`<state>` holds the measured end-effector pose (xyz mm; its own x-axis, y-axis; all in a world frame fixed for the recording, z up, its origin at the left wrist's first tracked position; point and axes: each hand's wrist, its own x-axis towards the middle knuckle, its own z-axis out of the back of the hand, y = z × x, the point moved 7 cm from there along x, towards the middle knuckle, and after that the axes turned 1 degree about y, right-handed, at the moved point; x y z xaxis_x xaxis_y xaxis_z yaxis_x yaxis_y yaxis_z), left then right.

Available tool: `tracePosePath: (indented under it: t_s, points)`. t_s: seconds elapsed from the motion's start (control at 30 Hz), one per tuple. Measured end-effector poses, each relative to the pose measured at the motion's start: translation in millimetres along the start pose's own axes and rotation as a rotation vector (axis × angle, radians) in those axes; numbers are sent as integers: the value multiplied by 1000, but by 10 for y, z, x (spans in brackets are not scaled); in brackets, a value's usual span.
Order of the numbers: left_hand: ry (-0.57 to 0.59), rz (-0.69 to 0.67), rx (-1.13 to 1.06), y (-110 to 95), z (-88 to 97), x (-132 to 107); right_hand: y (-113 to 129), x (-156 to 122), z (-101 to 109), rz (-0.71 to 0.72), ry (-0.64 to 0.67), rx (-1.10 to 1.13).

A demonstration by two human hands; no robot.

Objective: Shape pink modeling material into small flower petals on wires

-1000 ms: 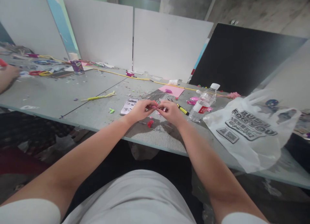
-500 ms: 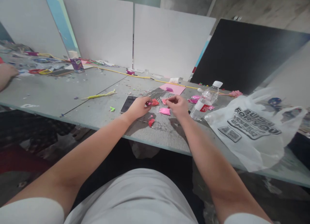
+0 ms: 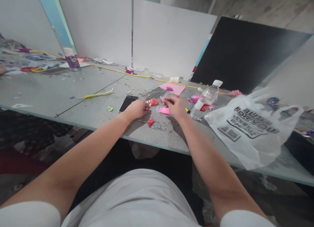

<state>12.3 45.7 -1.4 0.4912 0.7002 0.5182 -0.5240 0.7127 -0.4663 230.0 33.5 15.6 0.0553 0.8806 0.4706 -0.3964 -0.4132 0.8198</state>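
My left hand is closed, palm down over the table, with a bit of pink clay at its fingertips. Beside it lies an orange-red clay packet. My right hand pinches the edge of a light pink packet, its inner fingers partly hidden. A bright pink clay packet lies just below the right fingertips. Nearer the table edge, a lump of red clay sits by a thin wire loop. A dark phone lies behind my left wrist.
A plastic bottle and a white plastic bag stand on the right. Pink paper lies behind the packets. To the left are a yellow-green twisted stem, green bits and scissors. Upright white boards line the back.
The view has shifted slightly. My left hand has drawn a little down and away from the orange-red packet. My right hand keeps its pinch at the light pink packet. Another person's hand has mostly left at far left.
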Motion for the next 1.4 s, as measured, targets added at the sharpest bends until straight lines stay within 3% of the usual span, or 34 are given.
tracePosePath:
  t_s: [0.2,0.37,0.43,0.53,0.6,0.67,0.87,1.1,1.23,1.4]
  points:
    - [-68,13,58,-59,223,-7,130,-64,-7,20,20,-23]
    - [-170,97,-39,-267,507,-172,654,-375,29,162,27,-105]
    - [-171,198,-254,-417,537,-349,964,-639,-8,291,45,-130]
    - [-22,247,-647,-780,430,-641,1393,-1100,-100,519,87,-140]
    - [51,285,-809,-986,366,-819,1586,-1360,-145,643,101,-150]
    - [55,326,-987,-1115,329,-955,1666,-1523,-173,680,123,-154]
    - [73,452,-1221,-1263,245,-1181,1723,-1728,-169,694,192,-97]
    - [169,436,-1145,-1393,324,-1300,1927,-1767,-94,632,305,-21]
    - [208,343,-966,-1566,481,-1309,1976,-1710,-77,448,414,111]
    - [61,120,-611,-1798,781,-1325,1889,-1714,-128,116,477,407]
